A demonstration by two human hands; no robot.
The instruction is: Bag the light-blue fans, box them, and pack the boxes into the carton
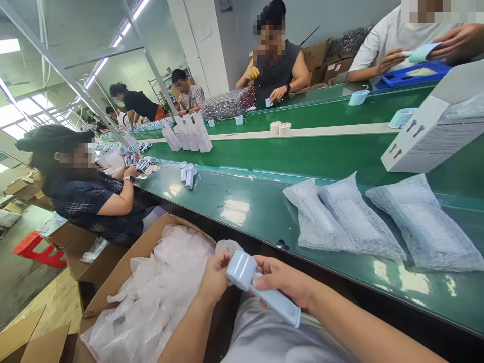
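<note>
Just above my lap, a light-blue handheld device (pixel 242 268) with a short round head and a long flat handle is held between both hands. My left hand (pixel 215 278) is closed at the side of the round head. The fingers of my right hand (pixel 284 280) wrap around the handle just below the head, thumb on top. Behind the head shows a bit of clear bubble wrap (pixel 228 245); whether my left fingers pinch it cannot be made out. On the bench to the right lie three bubble-wrapped parcels (pixel 355 214), each with a pale-blue thing inside.
An open carton (pixel 91 305) full of bubble-wrap bags (pixel 162 282) stands at my left. Beyond the bench (pixel 212 201), a green conveyor (pixel 264 151) carries white boxes (pixel 189 133) and cups (pixel 280 128). A large white box (pixel 434 121) stands right. Co-workers sit along the line.
</note>
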